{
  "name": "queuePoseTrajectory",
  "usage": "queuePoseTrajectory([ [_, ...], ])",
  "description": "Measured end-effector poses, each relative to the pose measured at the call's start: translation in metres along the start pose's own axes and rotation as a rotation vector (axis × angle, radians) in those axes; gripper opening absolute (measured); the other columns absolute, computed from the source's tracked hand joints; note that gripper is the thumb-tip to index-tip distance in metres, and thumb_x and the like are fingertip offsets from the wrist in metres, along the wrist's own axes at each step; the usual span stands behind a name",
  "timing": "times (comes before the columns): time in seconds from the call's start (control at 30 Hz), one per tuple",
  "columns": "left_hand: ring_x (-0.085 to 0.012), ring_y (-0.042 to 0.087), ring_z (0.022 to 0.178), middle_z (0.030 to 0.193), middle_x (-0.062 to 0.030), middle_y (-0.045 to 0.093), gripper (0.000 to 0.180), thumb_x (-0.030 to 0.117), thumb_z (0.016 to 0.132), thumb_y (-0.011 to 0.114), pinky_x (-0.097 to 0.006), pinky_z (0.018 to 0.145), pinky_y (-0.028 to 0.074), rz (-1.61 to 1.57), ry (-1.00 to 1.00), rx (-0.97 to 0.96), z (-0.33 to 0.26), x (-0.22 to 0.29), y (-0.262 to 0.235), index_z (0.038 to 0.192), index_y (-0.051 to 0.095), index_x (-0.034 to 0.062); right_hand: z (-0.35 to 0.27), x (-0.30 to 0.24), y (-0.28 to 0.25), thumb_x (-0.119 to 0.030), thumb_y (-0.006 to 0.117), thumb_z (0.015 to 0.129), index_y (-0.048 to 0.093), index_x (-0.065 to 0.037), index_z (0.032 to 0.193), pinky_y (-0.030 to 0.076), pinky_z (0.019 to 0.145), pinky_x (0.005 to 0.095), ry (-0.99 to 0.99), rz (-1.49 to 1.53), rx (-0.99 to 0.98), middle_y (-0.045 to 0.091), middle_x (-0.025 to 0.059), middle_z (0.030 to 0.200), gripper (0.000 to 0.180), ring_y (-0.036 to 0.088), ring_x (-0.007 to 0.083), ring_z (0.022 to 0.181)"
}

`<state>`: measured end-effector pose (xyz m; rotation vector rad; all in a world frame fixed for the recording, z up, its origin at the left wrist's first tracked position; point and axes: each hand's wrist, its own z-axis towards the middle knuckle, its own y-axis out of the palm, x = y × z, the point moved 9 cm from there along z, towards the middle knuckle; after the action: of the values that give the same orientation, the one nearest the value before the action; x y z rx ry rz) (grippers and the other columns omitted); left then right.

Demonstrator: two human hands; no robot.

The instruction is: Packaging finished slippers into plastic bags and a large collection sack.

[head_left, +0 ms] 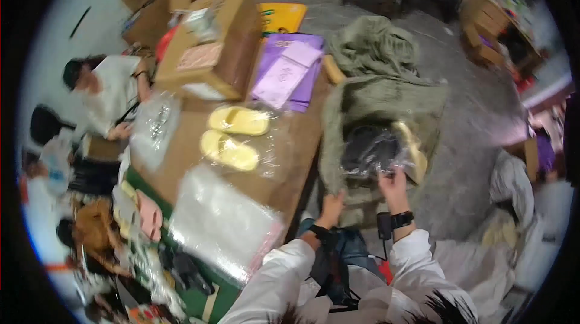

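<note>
A large olive-green sack [386, 91] stands open beside the table, with a dark item in a clear plastic bag [370, 152] in its mouth. My right hand [394, 184] grips the lower edge of that plastic bag. My left hand [331, 206] holds the sack's front edge lower down. Both arms wear white sleeves, and a black watch sits on each wrist. On the brown table [296, 161] to the left lies a pair of yellow slippers [232, 137] in clear wrap.
A big cardboard box [214, 43] and purple flat packages [289, 70] lie at the table's far end. A stack of clear bags [220, 224] sits near me. A person in a white shirt [109, 91] sits at the left. Boxes and bundles line the grey floor.
</note>
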<state>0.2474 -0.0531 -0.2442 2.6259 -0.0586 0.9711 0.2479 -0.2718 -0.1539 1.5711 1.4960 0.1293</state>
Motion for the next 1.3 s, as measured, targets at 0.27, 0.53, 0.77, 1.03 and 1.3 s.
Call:
queuePoseTrajectory([
  [0.27, -0.0086, 0.039, 0.051, 0.058, 0.0016, 0.04, 0.043, 0.044, 0.087, 0.052, -0.025, 0.05, 0.036, -0.208, 0.004, -0.034, -0.06, 0.016, 0.044, 0.067, 0.049, 0.0066, 0.051, 0.05, -0.044, 0.001, 0.055, 0.076, 0.052, 0.001, 0.109, 0.041, 0.088, 0.0337, -0.219, -1.992, -0.387, 0.056, 0.0196, 0.111, 0.034, 0.053, 0.0307, 0.102],
  [0.53, -0.0123, 0.053, 0.096, 0.105, -0.0065, 0.056, 0.04, 0.038, 0.089, 0.052, -0.032, 0.08, 0.045, -0.861, -0.106, -0.254, -0.07, -0.021, 0.066, 0.1, 0.055, -0.0001, -0.132, 0.152, 0.27, -0.027, 0.072, 0.066, 0.051, -0.003, 0.107, 0.039, 0.086, 0.0393, -0.837, -1.672, -0.871, 0.051, 0.0172, 0.109, 0.052, 0.049, 0.0327, 0.101],
  [0.77, -0.0149, 0.053, 0.091, 0.097, -0.006, 0.056, 0.038, 0.035, 0.088, 0.054, -0.034, 0.08, 0.043, -0.551, -0.271, -0.38, -0.088, -0.025, 0.021, 0.105, 0.052, 0.002, -0.089, 0.288, 0.264, -0.014, 0.047, 0.08, 0.062, -0.006, 0.108, 0.021, 0.101, 0.056, -0.977, -2.397, -0.809, 0.041, 0.0149, 0.131, 0.032, 0.03, 0.0396, 0.125],
  [1.03, -0.0179, 0.054, 0.085, 0.087, -0.0055, 0.056, 0.038, 0.033, 0.086, 0.057, -0.037, 0.08, 0.042, -0.263, -0.288, -0.393, -0.077, 0.001, 0.024, 0.111, 0.049, 0.0044, -0.127, 0.142, 0.303, -0.008, 0.044, 0.091, 0.047, -0.005, 0.091, 0.042, 0.092, 0.0335, -0.236, -0.541, -0.578, 0.05, 0.0142, 0.12, 0.005, 0.05, 0.0244, 0.108],
  [1.3, -0.0268, 0.05, 0.109, 0.119, -0.0136, 0.05, 0.051, 0.042, 0.094, 0.034, -0.045, 0.094, 0.04, -0.023, 0.36, -0.468, -0.086, 0.037, 0.026, 0.119, 0.042, -0.0022, -0.177, -0.14, 0.185, -0.018, 0.04, 0.095, 0.043, -0.008, 0.094, 0.047, 0.086, 0.0362, -0.594, -0.14, -0.182, 0.054, 0.0116, 0.104, 0.011, 0.053, 0.0251, 0.103],
])
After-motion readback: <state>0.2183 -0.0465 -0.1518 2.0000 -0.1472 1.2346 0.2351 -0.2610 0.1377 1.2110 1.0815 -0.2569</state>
